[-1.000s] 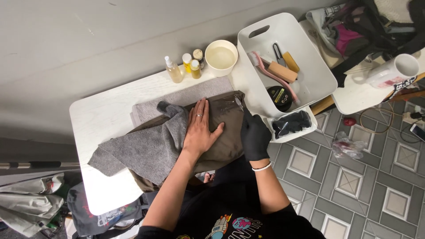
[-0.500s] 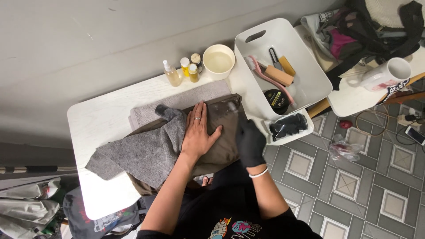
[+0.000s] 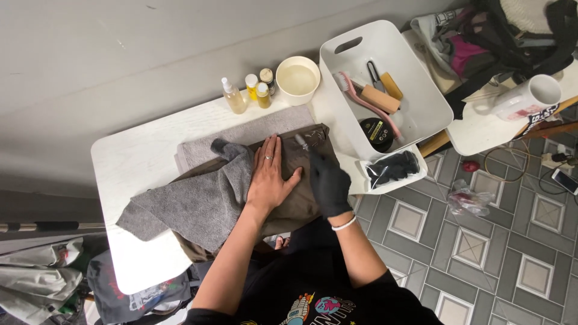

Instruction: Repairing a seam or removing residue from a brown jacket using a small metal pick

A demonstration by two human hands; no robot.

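Note:
My bare left hand (image 3: 270,179), a ring on one finger, lies flat with fingers spread on a brown leather-like item (image 3: 299,203) on the white table (image 3: 135,157). A crumpled grey cloth (image 3: 195,201) covers the item's left part, touching my left hand. My right hand (image 3: 328,180) wears a black glove and rests on the item's right side. Its fingertips reach toward a small pale object (image 3: 299,142) near the item's top edge; whether it grips it is unclear. A flat grey towel (image 3: 259,127) lies underneath.
Several small bottles (image 3: 253,90) and a cream bowl (image 3: 297,78) stand at the table's back edge. A white tub (image 3: 427,114) on the right holds brushes and a round black tin (image 3: 376,130). A clear bag of black gloves (image 3: 392,168), a white mug (image 3: 525,96), tiled floor.
My gloved right hand has moved from the item's right edge up onto it, toward its top. My left hand stays flat on the item.

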